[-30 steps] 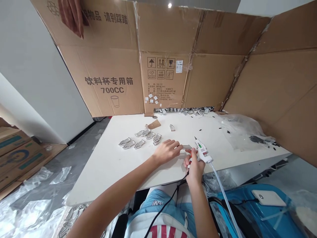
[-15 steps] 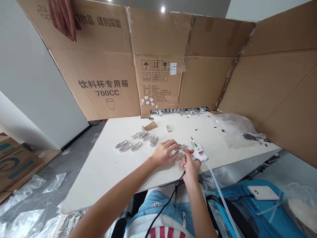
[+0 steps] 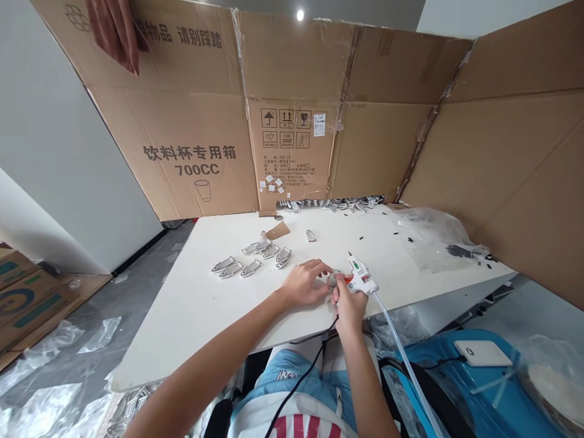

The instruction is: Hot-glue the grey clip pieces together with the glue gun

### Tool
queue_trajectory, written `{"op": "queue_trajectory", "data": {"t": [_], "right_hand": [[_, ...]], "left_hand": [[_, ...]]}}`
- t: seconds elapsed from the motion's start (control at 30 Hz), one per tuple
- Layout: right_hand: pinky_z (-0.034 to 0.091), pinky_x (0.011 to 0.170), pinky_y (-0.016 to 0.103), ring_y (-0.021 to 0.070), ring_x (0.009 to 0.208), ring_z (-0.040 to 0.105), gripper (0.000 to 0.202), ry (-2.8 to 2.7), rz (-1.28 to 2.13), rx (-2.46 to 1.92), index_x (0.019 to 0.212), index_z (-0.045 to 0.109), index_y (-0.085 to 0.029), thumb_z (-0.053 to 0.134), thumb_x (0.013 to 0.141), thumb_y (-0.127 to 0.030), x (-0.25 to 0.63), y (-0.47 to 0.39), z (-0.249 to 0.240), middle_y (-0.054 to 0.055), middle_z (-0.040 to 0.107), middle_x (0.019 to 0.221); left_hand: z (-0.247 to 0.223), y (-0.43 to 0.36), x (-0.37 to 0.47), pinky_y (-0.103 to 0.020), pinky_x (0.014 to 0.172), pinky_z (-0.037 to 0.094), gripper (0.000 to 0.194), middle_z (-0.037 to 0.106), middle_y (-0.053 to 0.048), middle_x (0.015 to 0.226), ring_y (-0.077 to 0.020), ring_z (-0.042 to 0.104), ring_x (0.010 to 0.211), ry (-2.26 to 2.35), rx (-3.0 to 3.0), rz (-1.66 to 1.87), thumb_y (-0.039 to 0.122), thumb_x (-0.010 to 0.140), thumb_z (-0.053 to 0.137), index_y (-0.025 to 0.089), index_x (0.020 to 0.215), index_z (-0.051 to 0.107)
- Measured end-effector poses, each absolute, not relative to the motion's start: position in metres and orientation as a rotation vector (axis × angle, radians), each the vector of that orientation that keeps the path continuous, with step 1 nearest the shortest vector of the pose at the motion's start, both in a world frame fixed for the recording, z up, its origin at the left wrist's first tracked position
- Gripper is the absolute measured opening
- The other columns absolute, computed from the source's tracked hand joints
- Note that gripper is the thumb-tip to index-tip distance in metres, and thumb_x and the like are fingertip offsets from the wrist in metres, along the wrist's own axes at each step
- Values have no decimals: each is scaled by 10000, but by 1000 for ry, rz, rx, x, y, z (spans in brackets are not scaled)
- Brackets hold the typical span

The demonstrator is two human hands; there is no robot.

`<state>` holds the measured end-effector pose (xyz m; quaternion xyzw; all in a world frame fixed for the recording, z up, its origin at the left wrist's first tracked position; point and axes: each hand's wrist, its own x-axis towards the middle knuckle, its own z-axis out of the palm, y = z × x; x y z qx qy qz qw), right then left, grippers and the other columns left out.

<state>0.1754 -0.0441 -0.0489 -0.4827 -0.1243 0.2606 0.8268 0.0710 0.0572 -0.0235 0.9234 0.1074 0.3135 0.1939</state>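
Note:
My right hand (image 3: 350, 304) is wrapped round a white hot glue gun (image 3: 361, 275), whose tip points away from me and a little left. A long glue stick (image 3: 398, 340) trails from the gun's rear. Just left of it, my left hand (image 3: 309, 282) rests low over the white table (image 3: 191, 328), fingers curled on a small silver metal buckle-like piece (image 3: 334, 277), mostly hidden by the fingers of both hands. Several similar silver metal pieces (image 3: 250, 268) lie in a loose group to the left. One more silver piece (image 3: 311, 235) lies alone farther back.
Tall cardboard walls (image 3: 292, 67) border the table's back and right. A silver heap (image 3: 328, 204) lies along the back edge. At right are a clear plastic bag (image 3: 429, 234) and small black bits. A blue stool (image 3: 483, 389) carries a white power bank (image 3: 482, 353). A black cable (image 3: 301, 382) crosses my lap.
My right hand and the glue gun have shifted slightly left, closer to my left hand. The small metal piece between the hands is now more covered.

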Motion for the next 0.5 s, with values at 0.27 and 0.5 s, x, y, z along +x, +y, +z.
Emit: {"op": "queue_trajectory", "data": {"t": [0.27,0.5], "right_hand": [[337,388,211,88,399,357,476,-288,554,-992,958,575,-224,918,753,-482,174,-45,-50,-139,435,468],[329,399,202,84,394,350,349,-231,498,-960,912,596,-216,835,806,-447,175,-45,-49,-128,427,454]], "left_hand": [[-21,54,81,-309,740,542,362,798,-74,936,-175,680,781,417,2070,733,506,997,679,164,1063,779],[-26,59,92,-299,704,515,242,781,-44,944,-157,642,744,530,2106,722,411,965,695,184,1021,755]]}}
